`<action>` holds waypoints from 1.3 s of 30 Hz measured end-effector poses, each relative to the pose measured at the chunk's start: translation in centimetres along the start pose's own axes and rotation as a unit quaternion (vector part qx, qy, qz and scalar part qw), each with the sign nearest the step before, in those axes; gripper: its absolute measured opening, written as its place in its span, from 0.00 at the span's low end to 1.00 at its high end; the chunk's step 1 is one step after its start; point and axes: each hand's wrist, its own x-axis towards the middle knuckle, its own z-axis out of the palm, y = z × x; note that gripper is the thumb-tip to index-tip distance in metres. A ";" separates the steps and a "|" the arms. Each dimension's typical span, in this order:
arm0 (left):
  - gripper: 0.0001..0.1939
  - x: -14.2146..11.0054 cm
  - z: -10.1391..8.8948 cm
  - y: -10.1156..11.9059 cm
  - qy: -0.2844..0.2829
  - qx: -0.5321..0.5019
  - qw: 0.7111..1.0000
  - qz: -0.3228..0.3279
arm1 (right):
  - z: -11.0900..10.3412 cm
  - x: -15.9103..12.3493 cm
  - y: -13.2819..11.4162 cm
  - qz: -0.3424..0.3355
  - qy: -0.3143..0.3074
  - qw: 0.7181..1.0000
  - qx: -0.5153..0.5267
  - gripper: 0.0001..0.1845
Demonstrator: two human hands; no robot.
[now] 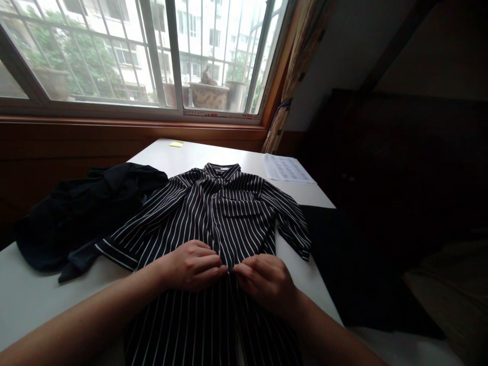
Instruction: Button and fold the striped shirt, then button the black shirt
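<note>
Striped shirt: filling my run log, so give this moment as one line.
striped shirt: on white table; left hand: pinches front; right hand: pinches front beside left

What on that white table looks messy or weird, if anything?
The crumpled black cloth heap on the left of the white table looks messy, bunched up while the black-and-white striped button-up shirt is spread out. I see nothing spilled or torn.

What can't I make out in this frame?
Head view:
- what the left hand and right hand pinch on the black-and-white striped collared shirt, hidden by their grip
- the shirt's lower hem, cut off by the bottom edge
- print on the white rectangular paper, too small
</note>
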 end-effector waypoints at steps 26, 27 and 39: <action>0.07 0.4 -0.5 0.0 0.007 0.000 1.000 0.009 | -0.6 0.6 -0.1 0.008 0.017 1.000 0.008 0.04; 0.07 0.4 -0.6 0.0 0.009 -0.002 1.000 0.009 | -0.6 0.6 -0.1 0.008 0.018 1.000 0.009 0.04; 0.04 0.1 -0.5 -0.1 0.003 -0.020 1.000 -0.011 | -0.1 0.4 -0.1 0.047 0.032 0.998 0.030 0.04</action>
